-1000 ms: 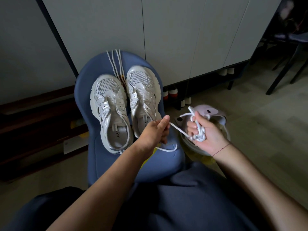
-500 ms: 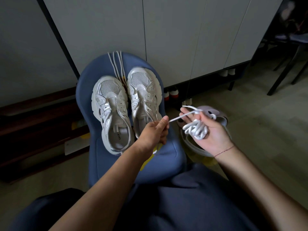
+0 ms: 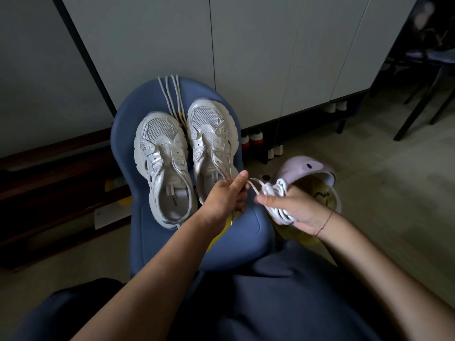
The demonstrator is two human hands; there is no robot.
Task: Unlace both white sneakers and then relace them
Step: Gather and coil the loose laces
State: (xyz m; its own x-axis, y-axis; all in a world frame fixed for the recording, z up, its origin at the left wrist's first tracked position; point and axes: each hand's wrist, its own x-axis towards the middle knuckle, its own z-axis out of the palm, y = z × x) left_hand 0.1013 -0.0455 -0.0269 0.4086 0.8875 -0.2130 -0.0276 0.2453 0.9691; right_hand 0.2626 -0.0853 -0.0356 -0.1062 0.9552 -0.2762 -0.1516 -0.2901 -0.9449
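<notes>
Two white sneakers stand side by side, toes away from me, on a blue stool [image 3: 152, 242]. Neither the left sneaker [image 3: 162, 166] nor the right sneaker [image 3: 211, 146] has a lace in its eyelets. A loose white lace [image 3: 172, 94], folded in several strands, lies on the stool behind the toes. My right hand [image 3: 293, 210] holds a bundled white lace [image 3: 275, 193] coiled across its palm. My left hand [image 3: 229, 195] pinches the free end of that lace just in front of the right sneaker's heel.
A pale purple plastic tub [image 3: 307, 168] with yellow contents sits on the floor right of the stool. White cabinet doors [image 3: 246, 57] rise behind, with shoes [image 3: 251, 141] stored underneath. Dark chair legs [image 3: 418, 107] stand at the far right. My dark trousers fill the bottom of the view.
My right hand turned palm-up and moved toward the left hand, gathering more lace into the bundle. The stretch of lace between the hands got shorter. The sneakers stayed put.
</notes>
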